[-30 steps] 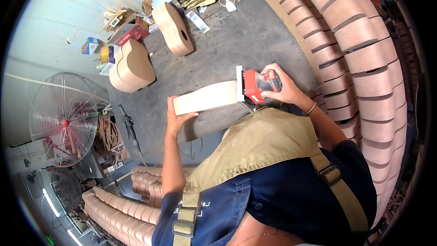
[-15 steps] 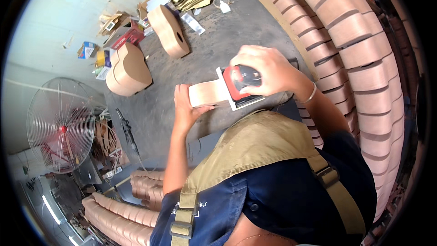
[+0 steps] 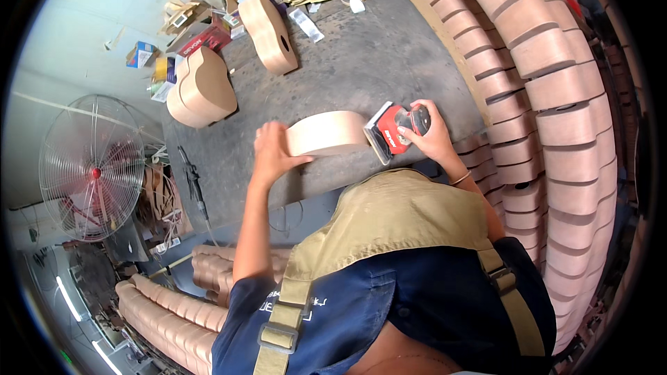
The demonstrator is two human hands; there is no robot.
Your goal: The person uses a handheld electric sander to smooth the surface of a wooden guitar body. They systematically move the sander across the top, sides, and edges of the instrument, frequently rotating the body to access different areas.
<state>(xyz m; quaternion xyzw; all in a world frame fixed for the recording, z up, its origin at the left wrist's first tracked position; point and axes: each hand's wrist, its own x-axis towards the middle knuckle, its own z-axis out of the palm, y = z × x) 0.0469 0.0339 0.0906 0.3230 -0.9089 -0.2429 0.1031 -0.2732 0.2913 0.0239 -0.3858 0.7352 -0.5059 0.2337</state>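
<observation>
While hands clamp guitar body (image 3: 326,132), sander (image 3: 397,127) seemingly at its edge

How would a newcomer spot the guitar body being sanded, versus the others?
Start at the grey workbench. Near its front edge, one pale wooden guitar body stands on its side between the left hand and a red sander under the right hand. The other two bodies at the back are untouched.
</observation>
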